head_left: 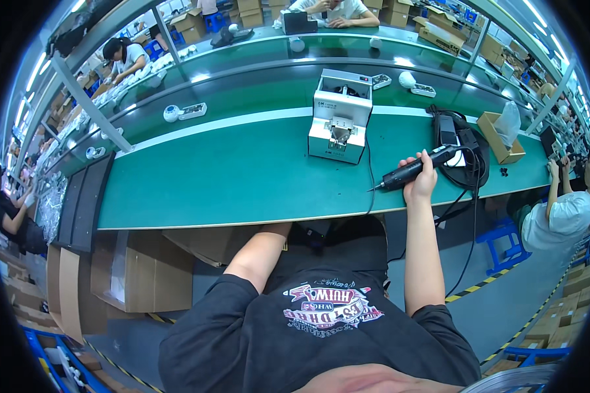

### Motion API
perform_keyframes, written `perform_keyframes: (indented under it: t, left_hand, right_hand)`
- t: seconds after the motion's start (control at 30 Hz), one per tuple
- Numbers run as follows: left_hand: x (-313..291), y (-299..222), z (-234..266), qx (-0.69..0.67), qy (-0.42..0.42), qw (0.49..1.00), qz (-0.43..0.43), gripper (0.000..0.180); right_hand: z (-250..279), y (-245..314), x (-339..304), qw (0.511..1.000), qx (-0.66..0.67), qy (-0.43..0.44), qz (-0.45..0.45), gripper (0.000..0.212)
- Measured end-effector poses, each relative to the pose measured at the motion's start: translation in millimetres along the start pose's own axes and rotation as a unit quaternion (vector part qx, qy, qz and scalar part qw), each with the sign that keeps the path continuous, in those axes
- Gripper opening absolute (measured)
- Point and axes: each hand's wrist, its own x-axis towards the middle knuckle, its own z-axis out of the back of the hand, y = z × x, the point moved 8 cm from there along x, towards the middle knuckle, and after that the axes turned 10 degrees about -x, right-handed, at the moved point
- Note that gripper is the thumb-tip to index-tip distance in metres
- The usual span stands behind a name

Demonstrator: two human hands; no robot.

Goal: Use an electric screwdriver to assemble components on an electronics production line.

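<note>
My right hand [421, 178] is wrapped round a black electric screwdriver [403, 175] above the green table [216, 177]. The thin bit points left, and a cord runs from the tool's other end. Left of that hand stands a silver screw feeder [339, 118] with a metal mouth at its front and a thin cable from its right side. My left forearm [263, 252] goes under the table's front edge, so the left hand is hidden.
Coiled black cables and a power adapter [447, 126] lie at right, beside a cardboard tray [498, 139] holding a plastic bag. Behind runs a green conveyor [255, 98] carrying white round-headed devices [172, 113]. A black tray [84, 203] and cardboard boxes [151, 272] are at left. Co-workers sit around.
</note>
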Motion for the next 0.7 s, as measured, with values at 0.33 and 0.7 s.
perform_keyframes:
  t: [0.33,0.7]
  left_hand:
    - [-104,-19,114,0.448,-0.026,0.892,0.051,0.05]
    - [-102,-31,204,0.636,-0.07,0.768,-0.024,0.046]
  right_hand:
    - [16,-2,8,0.999,0.043,0.021,0.022,0.019]
    - [11,-6,7,0.999,0.011,0.031,0.021,0.023]
